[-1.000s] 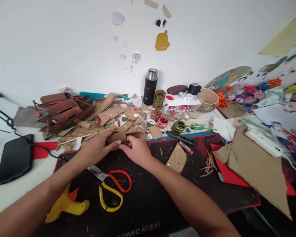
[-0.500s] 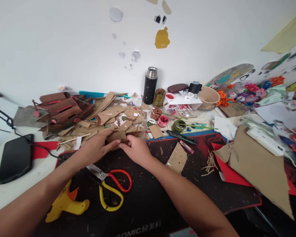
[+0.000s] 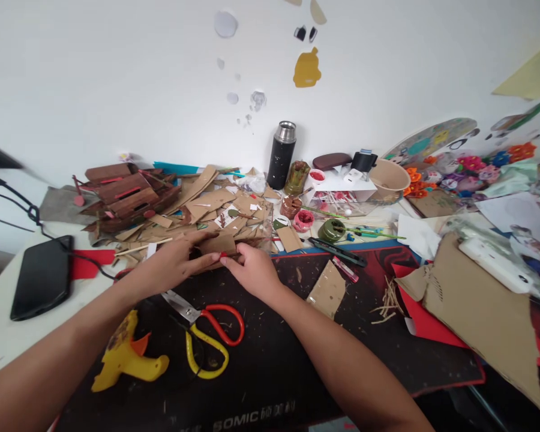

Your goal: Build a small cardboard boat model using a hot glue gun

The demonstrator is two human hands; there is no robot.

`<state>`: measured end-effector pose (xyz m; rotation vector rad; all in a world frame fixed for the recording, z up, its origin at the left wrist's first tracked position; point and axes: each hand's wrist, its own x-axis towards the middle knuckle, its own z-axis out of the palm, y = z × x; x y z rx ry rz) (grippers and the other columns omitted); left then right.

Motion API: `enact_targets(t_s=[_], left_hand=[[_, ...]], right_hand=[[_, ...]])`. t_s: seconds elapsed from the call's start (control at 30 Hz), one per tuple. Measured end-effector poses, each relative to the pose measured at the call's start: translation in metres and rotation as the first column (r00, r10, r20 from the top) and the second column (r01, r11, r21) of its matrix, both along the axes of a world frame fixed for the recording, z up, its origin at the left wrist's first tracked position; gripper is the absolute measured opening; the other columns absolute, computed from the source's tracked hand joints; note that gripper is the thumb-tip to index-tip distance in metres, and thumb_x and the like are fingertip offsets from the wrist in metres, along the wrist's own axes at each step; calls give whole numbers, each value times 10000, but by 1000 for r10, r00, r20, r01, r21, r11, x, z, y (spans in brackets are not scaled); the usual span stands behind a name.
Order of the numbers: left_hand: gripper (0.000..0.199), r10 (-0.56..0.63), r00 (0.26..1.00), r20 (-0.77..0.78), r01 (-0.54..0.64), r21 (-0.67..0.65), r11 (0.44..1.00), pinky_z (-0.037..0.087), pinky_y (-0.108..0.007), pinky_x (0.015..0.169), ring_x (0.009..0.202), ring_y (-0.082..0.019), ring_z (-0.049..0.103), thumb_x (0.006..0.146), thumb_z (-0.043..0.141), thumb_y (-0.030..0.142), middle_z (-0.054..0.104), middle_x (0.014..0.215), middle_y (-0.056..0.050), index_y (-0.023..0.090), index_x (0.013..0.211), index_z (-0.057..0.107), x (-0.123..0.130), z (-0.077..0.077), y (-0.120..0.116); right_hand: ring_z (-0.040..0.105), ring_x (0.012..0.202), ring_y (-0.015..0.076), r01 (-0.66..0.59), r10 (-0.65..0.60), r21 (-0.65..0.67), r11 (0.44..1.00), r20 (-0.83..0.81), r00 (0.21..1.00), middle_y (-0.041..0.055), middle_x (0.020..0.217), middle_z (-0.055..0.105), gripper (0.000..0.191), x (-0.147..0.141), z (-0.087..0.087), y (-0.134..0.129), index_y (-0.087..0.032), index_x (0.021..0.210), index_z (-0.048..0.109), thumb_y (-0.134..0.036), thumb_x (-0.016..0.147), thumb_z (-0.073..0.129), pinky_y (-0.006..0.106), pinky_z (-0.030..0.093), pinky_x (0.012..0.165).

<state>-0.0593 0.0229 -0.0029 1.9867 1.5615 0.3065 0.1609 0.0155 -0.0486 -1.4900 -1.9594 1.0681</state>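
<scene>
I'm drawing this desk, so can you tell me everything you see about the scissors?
The scissors have grey, metal-looking blades and two smooth loop handles, one red, one yellow, perhaps plastic-coated. They lie on the dark mat with the handles spread apart and nobody holding them. The blades point away and to the left, toward the left forearm. I can't make out the tips clearly.
</scene>
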Motion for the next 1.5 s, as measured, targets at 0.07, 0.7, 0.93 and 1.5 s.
enact_targets(t_s=[0.07,0.7,0.93,1.5], left_hand=[[965,6,999,-38,-6,-2,1000,526,-502,1090,1294,-427,680,880,473,864,689,1502,-178,172,1542,598,5,-4,3],[878,6,998,-67,-6,-8,1000,551,-484,987,1128,-404,726,872,493,783,772,1309,-193,120,1422,662,11,-5,14],[1012,57,998,28,-57,-11,998,477,-504,1170,1342,-420,650,828,538,891,678,1515,-185,161,1525,601,2,-5,5],[944,21,999,25,-21,6,1000,498,-483,1154,1301,-417,679,855,524,875,728,1447,-175,165,1457,683,4,-3,5]], right_hand=[[500,600,134,-4,4,4,1000,0,1000,-47,647,594,233,0,0,0,-196,901,692,-398,1002,753,287,226,595],[459,589,126,-8,6,27,1000,50,999,-59,635,555,327,-2,-2,-1,-206,804,602,-416,996,763,298,194,591],[505,607,138,4,-4,7,1000,53,999,-38,673,620,294,-2,0,-2,-208,864,652,-448,1006,743,294,218,597],[541,595,143,-3,3,-4,1000,-92,996,-47,610,605,238,3,-5,-1,-208,886,700,-372,1053,661,269,292,601]])
